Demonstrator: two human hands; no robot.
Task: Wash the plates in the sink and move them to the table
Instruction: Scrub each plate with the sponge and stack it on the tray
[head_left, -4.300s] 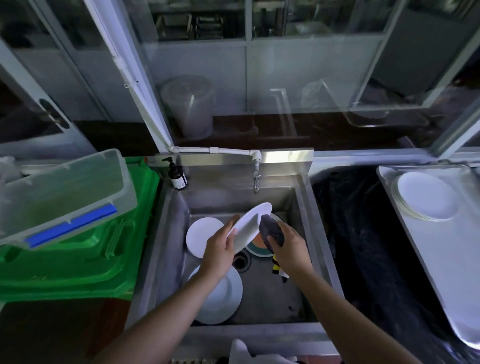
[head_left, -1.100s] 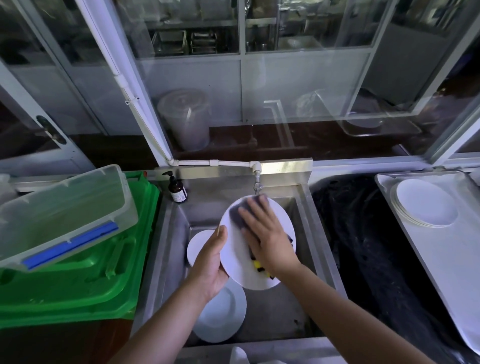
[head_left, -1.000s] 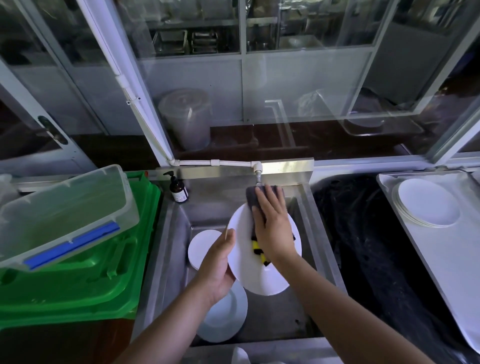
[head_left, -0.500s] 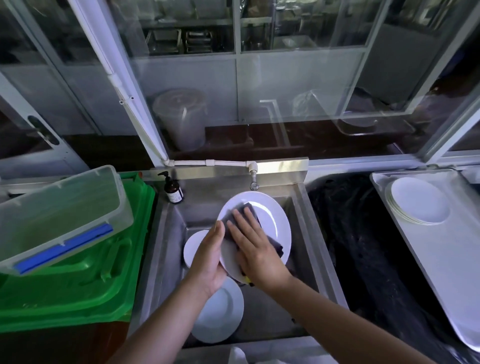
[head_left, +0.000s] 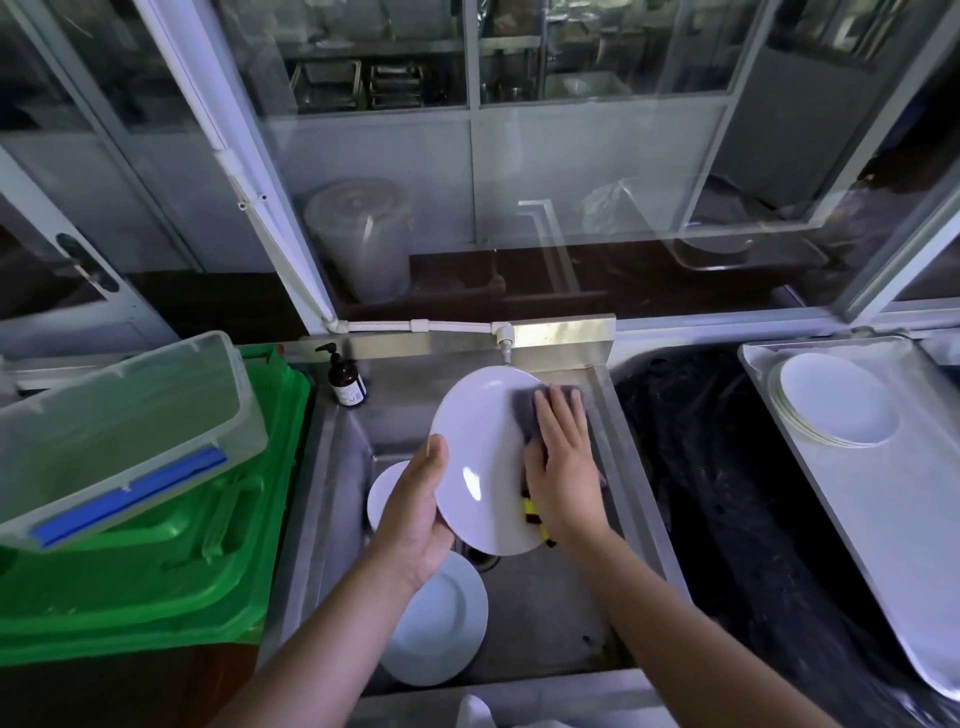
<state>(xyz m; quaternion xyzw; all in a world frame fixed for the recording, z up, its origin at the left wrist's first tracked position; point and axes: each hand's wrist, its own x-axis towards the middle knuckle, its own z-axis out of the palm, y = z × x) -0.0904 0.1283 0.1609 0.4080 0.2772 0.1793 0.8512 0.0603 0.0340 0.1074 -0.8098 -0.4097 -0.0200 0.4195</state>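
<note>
Over the steel sink (head_left: 639, 467) my left hand (head_left: 415, 514) grips a white plate (head_left: 480, 457) by its lower left rim and holds it tilted. My right hand (head_left: 563, 467) lies flat, fingers straight, pressing a dark grey sponge cloth (head_left: 524, 413) against the plate's right side. A yellow and black edge of the sponge (head_left: 532, 514) shows under the wrist. Two more white plates sit in the basin: a small one (head_left: 382, 499) at the left, a larger one (head_left: 441, 629) near the front. A stack of white plates (head_left: 831, 397) rests on the metal tray (head_left: 883, 519) at the right.
The tap (head_left: 503, 345) hangs just above the held plate's top. A soap bottle (head_left: 345, 379) stands at the sink's back left corner. A green crate (head_left: 156, 561) with a clear plastic box (head_left: 114, 431) on it fills the left. Black sheeting (head_left: 727, 493) lies between sink and tray.
My right hand slid the sponge from the plate's middle left to its upper right edge. The left hand turned the plate a little and kept its hold on the rim.
</note>
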